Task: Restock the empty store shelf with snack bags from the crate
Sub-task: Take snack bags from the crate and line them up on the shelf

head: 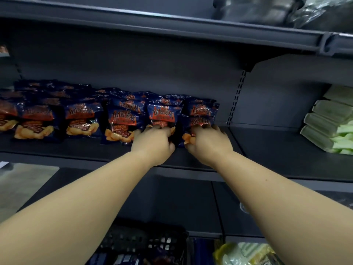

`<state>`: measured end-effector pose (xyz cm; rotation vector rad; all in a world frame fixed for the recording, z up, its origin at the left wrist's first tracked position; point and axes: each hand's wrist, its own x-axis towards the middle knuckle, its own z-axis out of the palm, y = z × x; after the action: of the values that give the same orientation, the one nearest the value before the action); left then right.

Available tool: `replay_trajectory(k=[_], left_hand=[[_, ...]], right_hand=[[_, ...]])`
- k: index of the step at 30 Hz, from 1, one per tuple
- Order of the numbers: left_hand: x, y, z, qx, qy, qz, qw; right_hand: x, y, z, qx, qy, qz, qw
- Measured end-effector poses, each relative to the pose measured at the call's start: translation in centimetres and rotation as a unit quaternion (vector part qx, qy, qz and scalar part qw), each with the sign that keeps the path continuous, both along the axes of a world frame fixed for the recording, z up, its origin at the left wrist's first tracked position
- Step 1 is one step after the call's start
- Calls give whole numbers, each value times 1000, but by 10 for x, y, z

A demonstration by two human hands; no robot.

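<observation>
Dark blue and orange snack bags (82,119) stand in several rows on the dark grey shelf (267,148), filling its left and middle. My left hand (153,143) rests its fingers on the lower part of one front bag (162,114). My right hand (209,143) grips the bottom of the rightmost front bag (200,121), with fingers curled around its edge. A black plastic crate (145,240) sits low between my forearms; its contents are mostly hidden.
Pale green packs (328,121) lie stacked at the shelf's right end, with bare shelf between them and the snack bags. Another shelf (172,25) overhangs above, holding dark wrapped goods. Yellow and green packets (246,253) lie at the bottom right.
</observation>
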<state>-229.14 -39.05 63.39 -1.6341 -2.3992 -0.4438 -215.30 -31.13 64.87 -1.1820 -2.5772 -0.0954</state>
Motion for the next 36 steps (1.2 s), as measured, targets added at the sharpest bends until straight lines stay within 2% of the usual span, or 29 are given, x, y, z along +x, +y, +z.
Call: replay_trajectory(k=[7, 15, 25, 31, 36], left_hand=[[33, -27, -45, -36, -65, -4, 997], [49, -74, -105, -88, -138, 24, 986], [-7, -107, -185, -179, -191, 29, 965], [-57, -136, -246, -277, -207, 8, 938], [-65, -159, -308, -347, -227, -31, 909]], right_hand=[[34, -25, -38, -27, -8, 47, 999], [53, -64, -105, -136, -68, 60, 986], [15, -94, -187, -251, -152, 36, 955], [-35, -118, -246, -326, -191, 7, 926], [-49, -141, -302, -391, -215, 0, 895]])
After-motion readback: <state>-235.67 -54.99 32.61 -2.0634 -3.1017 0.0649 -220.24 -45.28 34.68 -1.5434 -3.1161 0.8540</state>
